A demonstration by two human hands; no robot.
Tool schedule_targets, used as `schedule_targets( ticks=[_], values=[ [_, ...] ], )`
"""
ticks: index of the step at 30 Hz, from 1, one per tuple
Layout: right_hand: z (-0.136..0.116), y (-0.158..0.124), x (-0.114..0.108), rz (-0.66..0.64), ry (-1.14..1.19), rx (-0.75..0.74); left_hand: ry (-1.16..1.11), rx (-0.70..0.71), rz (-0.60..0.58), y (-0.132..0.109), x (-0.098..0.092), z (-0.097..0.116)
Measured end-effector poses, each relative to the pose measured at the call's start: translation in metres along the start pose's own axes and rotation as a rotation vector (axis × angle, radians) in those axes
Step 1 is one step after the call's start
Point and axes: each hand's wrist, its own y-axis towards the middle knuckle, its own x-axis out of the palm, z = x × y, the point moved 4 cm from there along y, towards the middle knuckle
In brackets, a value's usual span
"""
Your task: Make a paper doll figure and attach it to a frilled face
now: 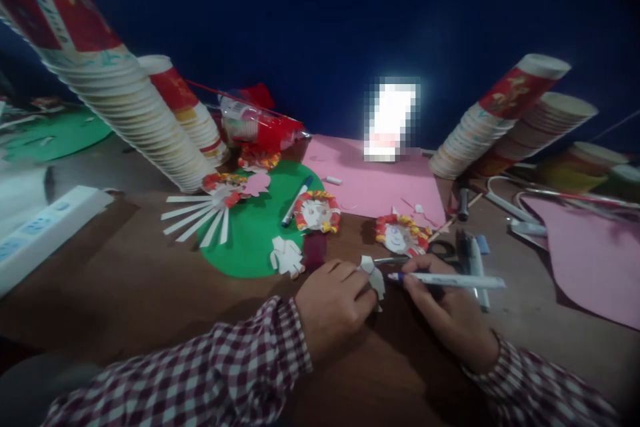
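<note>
My left hand (333, 303) is closed on a small white paper cut-out (373, 276), pinching it against the brown table (125, 287). My right hand (447, 310) grips a white marker (450, 279) with a blue tip, and the tip points left at the cut-out. Just beyond my hands lie two paper-cup faces with red and yellow fringes, one (317, 211) partly on a green paper disc (250, 227), the other (400, 235) near black scissors (440, 248). Another white cut-out (287, 256) lies at the disc's near edge.
Tall leaning stacks of paper cups stand at the left (120, 100) and the right (500, 120). Pink paper sheets lie at the back (380, 180) and far right (590, 260). A white power strip (45, 227) sits at the left. More markers (475, 260) lie beside my right hand.
</note>
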Motion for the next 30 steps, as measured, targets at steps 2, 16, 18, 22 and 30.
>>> schedule_targets(
  ticks=[2,16,18,22,30],
  values=[
    [0.0005,-0.0001,0.0005,-0.003,0.012,0.003,-0.01,-0.002,-0.017,0.0003,0.0004,-0.0003],
    [-0.0016,0.0002,0.0014,-0.049,0.059,0.014,-0.015,-0.002,-0.055,0.0013,-0.0017,0.0002],
    [-0.0016,-0.0004,0.0013,-0.052,0.044,-0.001,-0.017,0.001,-0.058,0.001,-0.0017,0.0001],
    [-0.0019,-0.0006,0.0006,-0.044,0.001,-0.014,-0.025,0.007,-0.058,0.001,-0.0033,0.0004],
    [-0.0013,0.0003,0.0023,-0.053,-0.019,-0.04,-0.035,-0.006,-0.082,0.0025,-0.0039,-0.0001]
  ],
)
